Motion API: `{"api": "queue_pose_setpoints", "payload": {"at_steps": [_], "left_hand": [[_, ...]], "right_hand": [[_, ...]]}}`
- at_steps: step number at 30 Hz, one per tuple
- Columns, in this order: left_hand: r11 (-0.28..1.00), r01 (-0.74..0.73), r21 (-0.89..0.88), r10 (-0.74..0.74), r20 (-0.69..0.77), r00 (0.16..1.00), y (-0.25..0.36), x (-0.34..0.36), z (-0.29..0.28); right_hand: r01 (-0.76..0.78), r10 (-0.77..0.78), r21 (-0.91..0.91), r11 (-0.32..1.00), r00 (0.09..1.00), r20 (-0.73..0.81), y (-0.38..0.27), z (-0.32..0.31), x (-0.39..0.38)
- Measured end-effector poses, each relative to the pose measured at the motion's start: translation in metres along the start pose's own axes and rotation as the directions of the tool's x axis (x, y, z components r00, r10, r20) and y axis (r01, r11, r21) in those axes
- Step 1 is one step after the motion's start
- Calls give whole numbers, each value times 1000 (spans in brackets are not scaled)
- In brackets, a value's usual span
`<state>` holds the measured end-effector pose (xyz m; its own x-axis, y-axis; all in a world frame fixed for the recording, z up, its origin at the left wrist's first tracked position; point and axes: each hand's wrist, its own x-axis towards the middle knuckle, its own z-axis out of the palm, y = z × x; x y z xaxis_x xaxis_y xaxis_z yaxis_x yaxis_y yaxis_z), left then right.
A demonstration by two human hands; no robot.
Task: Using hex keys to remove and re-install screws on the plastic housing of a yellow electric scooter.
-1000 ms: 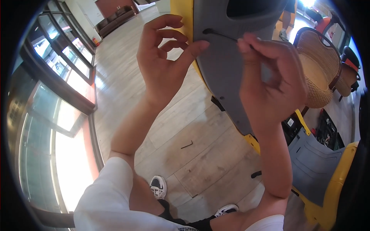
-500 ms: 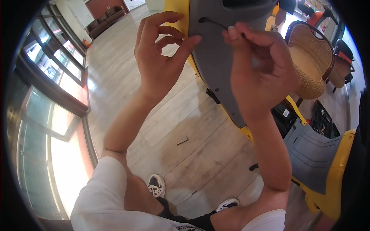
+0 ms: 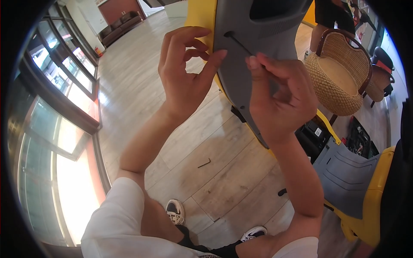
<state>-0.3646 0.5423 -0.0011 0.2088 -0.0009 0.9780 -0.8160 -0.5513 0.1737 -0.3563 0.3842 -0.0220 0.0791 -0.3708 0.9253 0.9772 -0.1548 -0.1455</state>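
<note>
A thin black hex key (image 3: 242,45) is pinched between the thumb and forefinger of my right hand (image 3: 282,92). Its far end sits in a recessed hole (image 3: 230,34) in the tall grey panel (image 3: 234,73), and the shaft slants down to the right. My left hand (image 3: 185,69) is beside the panel's yellow side (image 3: 202,15), fingers curved and apart, with nothing in them. Its thumb tip overlaps the grey surface; whether it presses there I cannot tell.
On the wood floor lies another hex key (image 3: 204,163). A grey and yellow part (image 3: 346,180) stands at the right, near an open black tool case (image 3: 359,139). Wicker chairs (image 3: 337,73) and a person in dark clothes (image 3: 333,15) are behind. Glass doors (image 3: 47,150) line the left.
My right hand has come lower and slightly left, and the hex key slants more steeply from the hole. My left hand keeps its pose beside the panel. The whole view has shifted a little.
</note>
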Motion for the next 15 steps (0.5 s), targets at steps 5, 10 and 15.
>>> {"api": "queue_pose_setpoints", "payload": {"at_steps": [5, 10, 15], "left_hand": [[1000, -16, 15, 16, 4, 1000, -1, 0, -1], [998, -52, 33, 52, 3, 999, 0, 0, 0], [998, -59, 33, 59, -2, 998, 0, 1, 1]], "right_hand": [[-22, 22, 14, 1000, 1000, 5, -1, 0, -2], [125, -119, -64, 990, 989, 92, -9, -5, -1], [6, 3, -80, 997, 994, 107, -25, -1, 8]]}}
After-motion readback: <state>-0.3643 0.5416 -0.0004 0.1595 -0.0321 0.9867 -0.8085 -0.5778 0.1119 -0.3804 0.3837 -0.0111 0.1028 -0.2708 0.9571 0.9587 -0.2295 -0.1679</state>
